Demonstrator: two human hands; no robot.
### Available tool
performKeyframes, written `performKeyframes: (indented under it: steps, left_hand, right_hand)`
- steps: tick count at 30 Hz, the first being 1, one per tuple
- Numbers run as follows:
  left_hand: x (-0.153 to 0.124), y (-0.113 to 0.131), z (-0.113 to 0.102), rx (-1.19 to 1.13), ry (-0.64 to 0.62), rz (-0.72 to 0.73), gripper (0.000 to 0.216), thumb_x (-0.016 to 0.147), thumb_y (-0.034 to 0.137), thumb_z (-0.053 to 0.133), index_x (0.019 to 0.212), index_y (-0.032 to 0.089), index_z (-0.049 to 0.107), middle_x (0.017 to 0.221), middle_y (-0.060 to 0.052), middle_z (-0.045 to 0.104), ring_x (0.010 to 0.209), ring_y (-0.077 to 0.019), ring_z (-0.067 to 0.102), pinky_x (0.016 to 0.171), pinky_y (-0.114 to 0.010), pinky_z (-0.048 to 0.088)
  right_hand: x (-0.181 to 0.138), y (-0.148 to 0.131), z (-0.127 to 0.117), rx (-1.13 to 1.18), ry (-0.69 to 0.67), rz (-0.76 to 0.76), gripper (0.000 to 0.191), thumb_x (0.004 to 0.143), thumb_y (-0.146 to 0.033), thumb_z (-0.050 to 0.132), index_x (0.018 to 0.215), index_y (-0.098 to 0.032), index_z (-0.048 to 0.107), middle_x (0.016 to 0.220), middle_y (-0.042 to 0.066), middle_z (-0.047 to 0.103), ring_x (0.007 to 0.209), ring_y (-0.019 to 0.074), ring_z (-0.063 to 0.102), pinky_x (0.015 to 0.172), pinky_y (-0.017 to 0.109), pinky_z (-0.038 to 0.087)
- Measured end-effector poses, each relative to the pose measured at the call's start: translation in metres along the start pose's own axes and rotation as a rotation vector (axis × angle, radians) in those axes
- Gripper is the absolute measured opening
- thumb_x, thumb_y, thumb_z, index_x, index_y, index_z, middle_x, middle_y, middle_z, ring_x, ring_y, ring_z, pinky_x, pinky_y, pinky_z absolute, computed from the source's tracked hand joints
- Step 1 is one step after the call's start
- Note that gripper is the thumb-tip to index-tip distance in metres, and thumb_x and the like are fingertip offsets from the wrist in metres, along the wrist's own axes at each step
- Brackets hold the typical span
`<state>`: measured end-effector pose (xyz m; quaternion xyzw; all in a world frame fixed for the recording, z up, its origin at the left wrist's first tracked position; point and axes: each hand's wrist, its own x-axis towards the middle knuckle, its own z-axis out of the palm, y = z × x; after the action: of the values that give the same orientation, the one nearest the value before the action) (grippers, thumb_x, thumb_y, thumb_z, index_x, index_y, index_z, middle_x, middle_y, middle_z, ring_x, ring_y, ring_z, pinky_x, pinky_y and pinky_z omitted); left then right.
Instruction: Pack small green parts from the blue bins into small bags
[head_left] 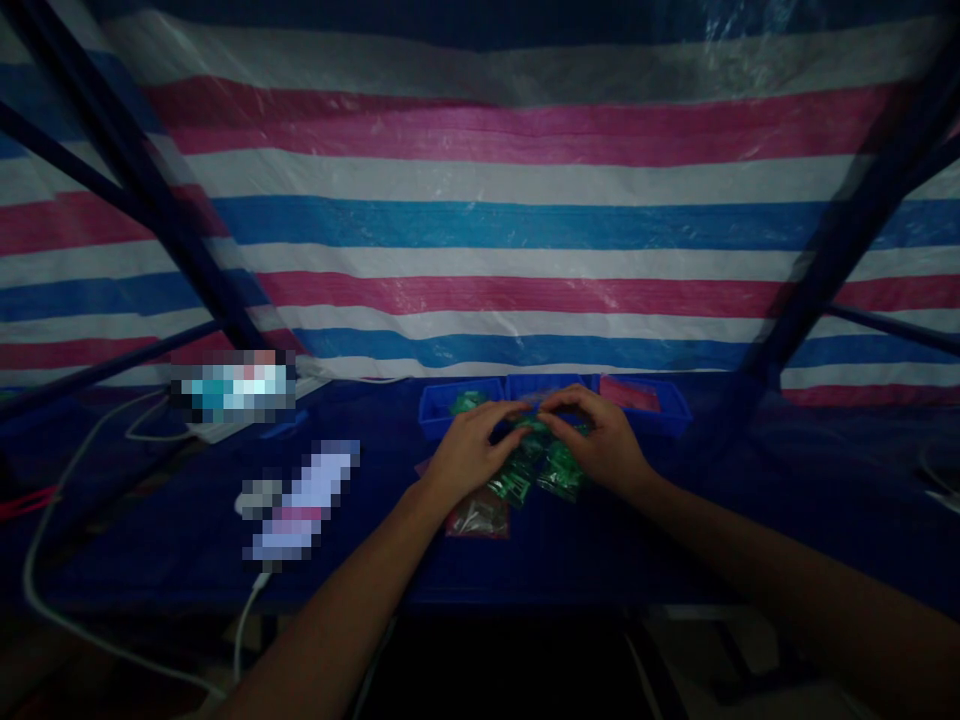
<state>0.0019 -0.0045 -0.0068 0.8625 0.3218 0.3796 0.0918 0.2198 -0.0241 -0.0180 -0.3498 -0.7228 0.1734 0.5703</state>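
My left hand (pixel 474 445) and my right hand (pixel 600 440) come together above the middle of the table, thumbs and fingertips curled towards each other. Between the fingertips is a small green packet (pixel 534 425), held by both hands; its details are too dark to make out. Under and around them lie several clear plastic bags with green contents, among them a green bag (pixel 511 485) near my left hand and another green bag (pixel 561 470) below my right. A clear bag with a reddish edge (pixel 478 515) lies flat in front, its contents unclear.
Behind the hands stand a left blue bin (pixel 431 410) with green bags, a middle blue bin (pixel 525 382) and a right blue bin (pixel 679 410) with a reddish bag. A blurred-out phone (pixel 304 505) with a white cable (pixel 244 620) lies left. A striped sheet (pixel 510 225) hangs behind.
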Motion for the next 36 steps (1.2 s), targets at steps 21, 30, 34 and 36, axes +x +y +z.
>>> performKeyframes:
  steps: [21, 30, 34, 36]
  left_hand:
    - [0.001, 0.012, -0.007, -0.226, 0.023, -0.174, 0.048, 0.103, 0.040, 0.055, 0.148, 0.026, 0.053, 0.098, -0.005, 0.077, 0.078, -0.0183, 0.073, 0.073, -0.031, 0.059]
    - [0.003, 0.013, -0.002, -0.320, 0.071, -0.203, 0.031, 0.101, 0.042, 0.058, 0.116, 0.021, 0.073, 0.104, -0.006, 0.077, 0.090, -0.0205, 0.071, 0.079, -0.031, 0.055]
    - [0.003, 0.004, 0.002, -0.371, 0.136, -0.260, 0.033, 0.095, 0.037, 0.067, 0.124, 0.021, 0.068, 0.102, -0.007, 0.075, 0.088, -0.0213, 0.070, 0.077, -0.034, 0.056]
    - [0.003, 0.004, 0.002, -0.400, 0.143, -0.253, 0.047, 0.094, 0.033, 0.067, 0.139, 0.023, 0.060, 0.098, -0.007, 0.074, 0.085, -0.0217, 0.069, 0.075, -0.036, 0.057]
  right_hand:
    - [0.001, 0.010, -0.001, 0.003, 0.066, 0.086, 0.012, 0.087, -0.028, 0.076, 0.096, -0.022, 0.070, 0.096, 0.006, 0.071, 0.086, 0.0205, 0.070, 0.073, 0.034, 0.060]
    - [0.002, -0.002, -0.004, -0.068, -0.171, -0.259, 0.016, 0.087, -0.027, 0.079, 0.102, -0.026, 0.073, 0.108, 0.005, 0.076, 0.111, 0.0250, 0.068, 0.103, 0.048, 0.052]
    - [0.002, -0.003, -0.005, -0.059, -0.059, -0.086, 0.013, 0.090, -0.031, 0.076, 0.102, -0.026, 0.073, 0.107, 0.006, 0.075, 0.106, 0.0255, 0.069, 0.101, 0.048, 0.055]
    - [0.001, -0.001, -0.004, -0.021, -0.034, 0.030, 0.022, 0.090, -0.034, 0.075, 0.110, -0.026, 0.072, 0.113, 0.008, 0.073, 0.100, 0.0243, 0.070, 0.095, 0.046, 0.058]
